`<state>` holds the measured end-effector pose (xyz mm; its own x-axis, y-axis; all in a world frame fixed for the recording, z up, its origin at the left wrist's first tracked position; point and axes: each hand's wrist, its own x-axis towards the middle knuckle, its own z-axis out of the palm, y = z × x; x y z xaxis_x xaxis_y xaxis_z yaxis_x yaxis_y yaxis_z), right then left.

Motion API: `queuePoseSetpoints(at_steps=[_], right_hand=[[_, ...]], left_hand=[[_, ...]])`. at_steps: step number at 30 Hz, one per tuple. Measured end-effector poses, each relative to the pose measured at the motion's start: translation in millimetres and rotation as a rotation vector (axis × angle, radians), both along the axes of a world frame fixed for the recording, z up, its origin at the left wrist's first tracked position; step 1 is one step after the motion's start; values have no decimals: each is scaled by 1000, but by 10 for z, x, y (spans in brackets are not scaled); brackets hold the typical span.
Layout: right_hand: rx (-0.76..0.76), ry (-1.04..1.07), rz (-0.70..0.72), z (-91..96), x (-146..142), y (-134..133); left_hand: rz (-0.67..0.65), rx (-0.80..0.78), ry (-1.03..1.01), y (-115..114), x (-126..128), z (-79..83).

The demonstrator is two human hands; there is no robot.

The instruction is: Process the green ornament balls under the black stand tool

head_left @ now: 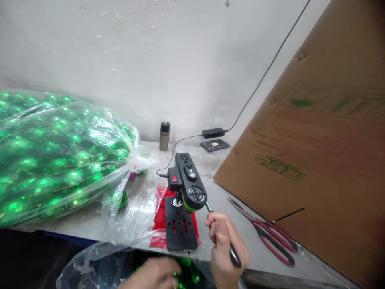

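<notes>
My right hand (224, 245) is closed around a black-handled metal rod (235, 257). The rod's thin shaft points up to a black-and-green device (190, 176) with round vents and buttons, and its tip is hidden there. This device stands on a slotted black plate (181, 235), which lies over a red sheet (159, 218) near the table's front edge. Blurred by motion, my left hand (153, 275) is low in front of the table, over shiny green pieces (188, 271) in a clear plastic bag (81, 261). Its fingertips are smeared, so any hold is unclear.
A large tied bag of shiny green baubles (60, 160) fills the left. Red-handled scissors (270, 237) lie beside a leaning cardboard box (300, 144). Near the wall are a dark-capped bottle (164, 138), a power adapter (213, 133) with cable, and a flat black case (214, 145).
</notes>
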<state>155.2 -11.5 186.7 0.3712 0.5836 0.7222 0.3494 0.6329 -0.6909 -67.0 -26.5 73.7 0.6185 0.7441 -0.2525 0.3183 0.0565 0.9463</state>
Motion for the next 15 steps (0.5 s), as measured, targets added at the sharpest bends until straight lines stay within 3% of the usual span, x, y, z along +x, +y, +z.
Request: queuePoseSetpoints(at_steps=[3, 5, 7, 9, 12, 15], right_hand=[[-4, 15, -1, -21, -13, -12], [-18, 20, -8, -36, -21, -16], [-35, 14, -17, -48, -22, -20], [-42, 5, -20, -52, -19, -24], [-32, -6, -11, -45, -17, -25], [-20, -12, 0, -37, -14, -18]], left_hand=[[305, 219, 90, 436, -325, 237], [532, 597, 519, 707, -559, 402], [518, 695, 961, 887, -730, 542], [389, 717, 1239, 965, -813, 640], [250, 746, 1350, 999, -830, 714], [238, 725, 1350, 1070, -827, 751]])
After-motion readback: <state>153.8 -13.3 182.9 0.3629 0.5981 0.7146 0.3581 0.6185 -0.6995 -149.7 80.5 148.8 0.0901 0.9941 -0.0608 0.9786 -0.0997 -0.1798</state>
